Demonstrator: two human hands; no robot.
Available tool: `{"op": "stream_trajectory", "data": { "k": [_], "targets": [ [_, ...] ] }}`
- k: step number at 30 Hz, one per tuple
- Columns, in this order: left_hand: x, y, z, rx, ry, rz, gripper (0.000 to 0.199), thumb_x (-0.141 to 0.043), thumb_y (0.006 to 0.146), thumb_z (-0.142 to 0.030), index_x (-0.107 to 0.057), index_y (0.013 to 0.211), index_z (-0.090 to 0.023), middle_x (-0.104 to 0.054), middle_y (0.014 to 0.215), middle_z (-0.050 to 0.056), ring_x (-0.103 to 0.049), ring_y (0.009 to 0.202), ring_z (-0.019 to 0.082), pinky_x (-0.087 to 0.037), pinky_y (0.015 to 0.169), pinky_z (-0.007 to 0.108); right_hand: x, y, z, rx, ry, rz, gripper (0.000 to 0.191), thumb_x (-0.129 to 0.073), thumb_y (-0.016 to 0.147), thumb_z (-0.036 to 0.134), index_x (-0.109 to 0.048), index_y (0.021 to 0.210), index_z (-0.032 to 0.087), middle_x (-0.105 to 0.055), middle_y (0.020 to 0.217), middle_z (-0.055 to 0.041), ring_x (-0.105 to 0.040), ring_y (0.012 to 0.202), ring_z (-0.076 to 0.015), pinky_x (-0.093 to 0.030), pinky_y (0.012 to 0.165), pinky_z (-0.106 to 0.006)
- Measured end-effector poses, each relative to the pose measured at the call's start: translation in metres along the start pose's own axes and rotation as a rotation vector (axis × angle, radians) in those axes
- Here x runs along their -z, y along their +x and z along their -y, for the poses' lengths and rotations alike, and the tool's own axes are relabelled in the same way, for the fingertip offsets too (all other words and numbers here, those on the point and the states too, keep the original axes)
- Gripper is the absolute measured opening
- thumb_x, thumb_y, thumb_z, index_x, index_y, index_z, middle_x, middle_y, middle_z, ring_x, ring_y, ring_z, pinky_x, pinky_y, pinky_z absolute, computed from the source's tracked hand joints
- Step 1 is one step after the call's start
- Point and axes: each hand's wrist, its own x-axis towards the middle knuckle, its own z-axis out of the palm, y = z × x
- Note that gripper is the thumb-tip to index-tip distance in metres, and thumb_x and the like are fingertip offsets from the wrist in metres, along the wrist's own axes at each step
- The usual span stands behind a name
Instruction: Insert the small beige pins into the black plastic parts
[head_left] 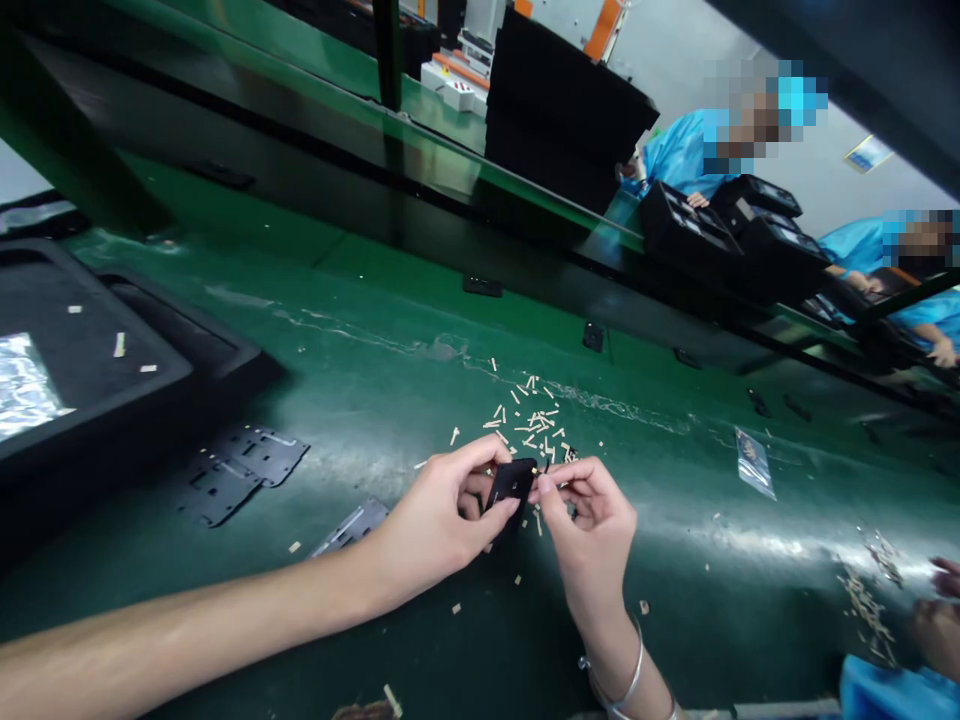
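At the far left, a black tray point(142, 290) is on the green bench point(360, 350), and in it there is a silvery sheet point(22, 385) with a few small pale pieces around. Just beside the tray are lying the thin dark plates point(259, 465), and one more grey plate point(356, 525) shows partly behind the left forearm. Next comes the left hand point(442, 510); its grip is closed on a small black part point(510, 482), with the thumb on the near face, and the part is held tilted above the bench. Behind it, many pale strips point(536, 420) are scattered. The right hand point(596, 515) has the thumb and forefinger pressed together at the right edge of the black part; a tiny dark bit shows at these tips, but I cannot tell if it is pinched. A silver bracelet point(637, 665) is around this wrist. Further to the right there are a small clear bag point(754, 465), a pile of pale pieces point(870, 600) and, at the edge, another person's blue sleeve point(896, 690)
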Motion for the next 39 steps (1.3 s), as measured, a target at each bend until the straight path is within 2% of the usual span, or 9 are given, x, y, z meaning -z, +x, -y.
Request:
{"op": "stream_trajectory", "data": {
  "k": [16,27,32,36,39],
  "targets": [
    [0.0,-0.001,-0.006,0.012,-0.075,0.005,0.016,-0.055,0.074,-0.015,-0.039,0.078,-0.019,-0.048,0.058,-0.007,-0.049,0.047,0.006,-0.04,0.045,0.016,0.004,0.003,-0.007,-0.149,0.171,0.071,0.008,-0.064,0.074,0.022,-0.059,0.07,0.017,-0.057,0.061,0.0016,-0.052,0.054,-0.0094,-0.04,0.048,-0.019],
    [0.002,-0.002,-0.011,0.02,-0.114,0.017,0.014,-0.054,0.074,-0.012,-0.042,0.077,-0.017,-0.049,0.061,-0.008,-0.049,0.048,0.005,-0.042,0.046,0.015,0.005,0.004,-0.008,-0.17,0.241,0.087,0.007,-0.064,0.074,0.021,-0.059,0.07,0.018,-0.056,0.059,0.0028,-0.053,0.053,-0.0089,-0.039,0.046,-0.018],
    [0.004,0.001,-0.009,0.01,-0.12,0.029,0.012,-0.056,0.075,-0.015,-0.044,0.076,-0.017,-0.05,0.065,-0.006,-0.051,0.055,0.007,-0.046,0.046,0.015,0.01,0.012,-0.007,-0.246,0.316,0.178,0.009,-0.068,0.072,0.022,-0.06,0.071,0.018,-0.058,0.059,0.0029,-0.054,0.051,-0.0081,-0.037,0.043,-0.017],
    [0.004,0.005,-0.007,0.062,-0.245,0.06,0.015,-0.058,0.073,-0.016,-0.044,0.077,-0.017,-0.054,0.067,-0.005,-0.052,0.053,0.007,-0.048,0.043,0.016,0.014,0.018,-0.006,-0.266,0.431,0.27,0.012,-0.063,0.077,0.03,-0.061,0.08,0.018,-0.06,0.063,0.0009,-0.053,0.051,-0.0082,-0.036,0.042,-0.017],
    [0.003,0.005,-0.006,0.071,-0.312,0.075,0.017,-0.06,0.072,-0.015,-0.044,0.077,-0.017,-0.056,0.069,-0.004,-0.054,0.053,0.007,-0.048,0.041,0.015,0.017,0.02,-0.007,-0.276,0.491,0.342,0.013,-0.063,0.076,0.03,-0.061,0.08,0.018,-0.058,0.061,0.0013,-0.05,0.051,-0.0078,-0.037,0.043,-0.017]
  ]
}}
